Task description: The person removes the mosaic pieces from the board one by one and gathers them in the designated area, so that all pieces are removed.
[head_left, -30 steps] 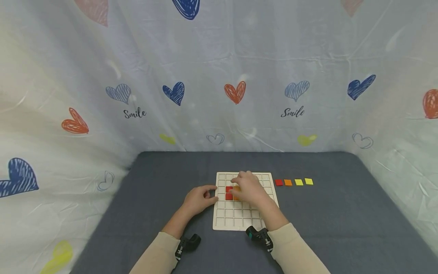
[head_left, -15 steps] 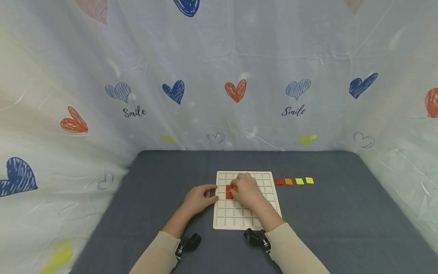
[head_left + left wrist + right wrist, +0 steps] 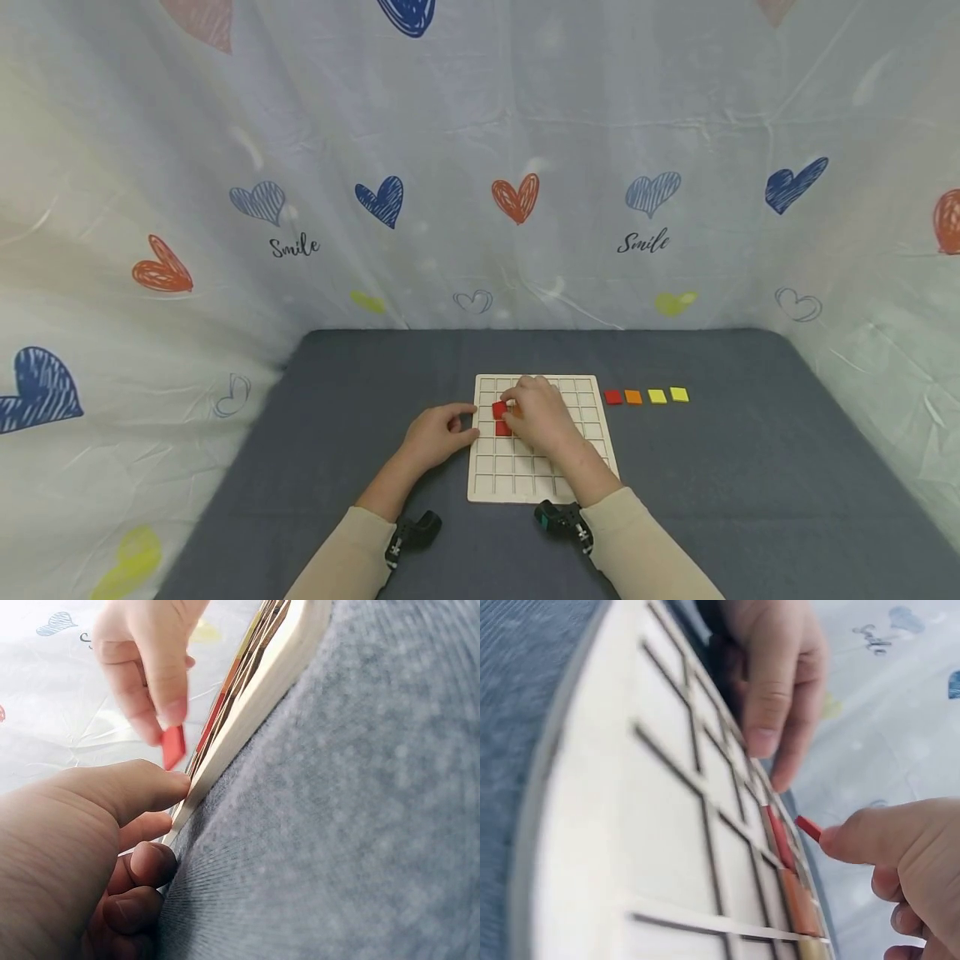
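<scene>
A light wooden grid board [image 3: 491, 486] lies on the dark cloth. My right hand [image 3: 542, 417] is over its middle and pinches a red square tile [image 3: 499, 410] between thumb and fingertips. In the right wrist view this tile [image 3: 808, 828] is tilted and raised above the board. Another red tile [image 3: 503, 428] lies in the grid just below it. An orange tile [image 3: 801, 901] sits beside the red one in the grid, mostly hidden by my hand in the head view. My left hand [image 3: 435, 437] touches the board's left edge with thumb and index finger spread.
To the right of the board a row lies on the cloth: a red tile [image 3: 613, 397], an orange tile [image 3: 633, 397] and two yellow tiles [image 3: 657, 397]. A white curtain [image 3: 450, 133] printed with hearts hangs behind and at the sides.
The upper red tile, flat in the grid half a second ago, is now pinched, lifted and shifted slightly left by my right hand. My left hand stays at the board's edge.
</scene>
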The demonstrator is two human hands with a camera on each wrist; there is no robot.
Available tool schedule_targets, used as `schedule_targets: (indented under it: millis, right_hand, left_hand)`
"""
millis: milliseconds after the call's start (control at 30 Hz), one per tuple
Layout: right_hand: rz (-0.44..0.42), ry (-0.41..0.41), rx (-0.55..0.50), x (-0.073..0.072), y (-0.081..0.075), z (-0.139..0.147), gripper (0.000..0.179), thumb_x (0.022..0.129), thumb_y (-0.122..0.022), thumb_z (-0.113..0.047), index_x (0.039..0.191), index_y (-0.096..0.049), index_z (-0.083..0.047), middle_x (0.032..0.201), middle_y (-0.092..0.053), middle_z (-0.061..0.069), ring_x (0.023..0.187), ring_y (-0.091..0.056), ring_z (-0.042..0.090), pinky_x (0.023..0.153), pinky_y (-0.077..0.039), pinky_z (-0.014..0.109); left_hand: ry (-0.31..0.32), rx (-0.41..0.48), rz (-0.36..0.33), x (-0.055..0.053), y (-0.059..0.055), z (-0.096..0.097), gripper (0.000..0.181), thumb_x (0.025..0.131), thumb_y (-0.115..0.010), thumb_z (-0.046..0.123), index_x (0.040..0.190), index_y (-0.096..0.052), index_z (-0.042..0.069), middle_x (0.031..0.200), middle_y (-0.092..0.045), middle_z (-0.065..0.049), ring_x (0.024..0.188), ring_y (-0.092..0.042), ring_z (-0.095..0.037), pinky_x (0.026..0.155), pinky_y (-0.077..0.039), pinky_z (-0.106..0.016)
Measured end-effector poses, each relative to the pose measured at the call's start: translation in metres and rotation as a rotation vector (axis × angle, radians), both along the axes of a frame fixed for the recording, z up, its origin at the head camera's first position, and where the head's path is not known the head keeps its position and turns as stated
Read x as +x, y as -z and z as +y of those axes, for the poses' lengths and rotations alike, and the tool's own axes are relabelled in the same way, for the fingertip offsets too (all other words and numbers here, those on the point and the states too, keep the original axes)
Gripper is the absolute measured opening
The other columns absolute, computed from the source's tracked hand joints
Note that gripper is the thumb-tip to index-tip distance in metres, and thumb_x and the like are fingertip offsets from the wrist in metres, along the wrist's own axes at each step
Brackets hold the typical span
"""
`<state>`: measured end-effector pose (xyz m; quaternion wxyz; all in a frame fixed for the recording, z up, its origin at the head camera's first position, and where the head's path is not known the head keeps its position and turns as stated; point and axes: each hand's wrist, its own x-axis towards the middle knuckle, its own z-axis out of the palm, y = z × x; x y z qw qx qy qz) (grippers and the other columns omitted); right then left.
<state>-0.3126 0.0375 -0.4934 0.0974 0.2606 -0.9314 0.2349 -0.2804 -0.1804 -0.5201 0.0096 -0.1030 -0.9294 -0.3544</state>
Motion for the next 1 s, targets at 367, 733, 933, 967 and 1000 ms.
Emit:
schedule_targets:
  millis: [367,733,933,967,1000]
  right_hand:
    - [-0.102,0.024,-0.146,0.000,-0.031,0.021,0.022,0.091,-0.080,-0.019,0.113,-0.079,-0.014,0.090,-0.055,-0.004,0.085,-0.043,0.019,0.073,-0.039,0.037]
    - [-0.106,0.069,-0.294,-0.001,-0.059,0.059,0.026,0.094,-0.078,-0.018,0.119,-0.077,-0.011,0.095,-0.056,-0.001,0.091,-0.043,0.023,0.074,-0.039,0.041]
    - [-0.109,0.114,-0.309,-0.003,-0.067,0.080,0.029,0.096,-0.076,-0.020,0.122,-0.075,-0.010,0.107,-0.061,0.006,0.098,-0.047,0.026,0.077,-0.041,0.044]
    - [-0.109,0.118,-0.313,-0.004,-0.068,0.084,0.029,0.096,-0.076,-0.020,0.123,-0.075,-0.010,0.109,-0.062,0.006,0.099,-0.048,0.026,0.079,-0.042,0.045]
    - [-0.109,0.122,-0.318,-0.005,-0.069,0.087,0.030,0.096,-0.076,-0.020,0.123,-0.075,-0.009,0.111,-0.063,0.007,0.101,-0.049,0.027,0.081,-0.042,0.046]
  left_hand:
    - [0.003,0.004,-0.008,0.001,-0.001,0.001,0.041,0.094,-0.077,0.031,0.131,-0.072,0.015,0.060,-0.049,0.007,0.049,-0.041,-0.009,0.051,-0.031,-0.027]
    - [0.000,0.007,0.005,0.002,-0.001,0.001,0.041,0.094,-0.078,0.030,0.131,-0.071,0.014,0.059,-0.048,0.007,0.048,-0.038,-0.009,0.051,-0.031,-0.028]
    - [0.001,0.003,0.005,0.001,0.000,0.000,0.041,0.094,-0.078,0.030,0.131,-0.071,0.014,0.059,-0.048,0.007,0.048,-0.038,-0.009,0.051,-0.031,-0.028]
    - [0.001,0.002,0.007,0.001,0.000,0.000,0.041,0.094,-0.077,0.030,0.131,-0.071,0.014,0.059,-0.047,0.007,0.048,-0.038,-0.008,0.051,-0.031,-0.028]
    - [0.001,0.003,0.008,0.001,0.000,0.000,0.041,0.094,-0.078,0.030,0.131,-0.071,0.014,0.059,-0.047,0.007,0.048,-0.038,-0.009,0.052,-0.031,-0.028]
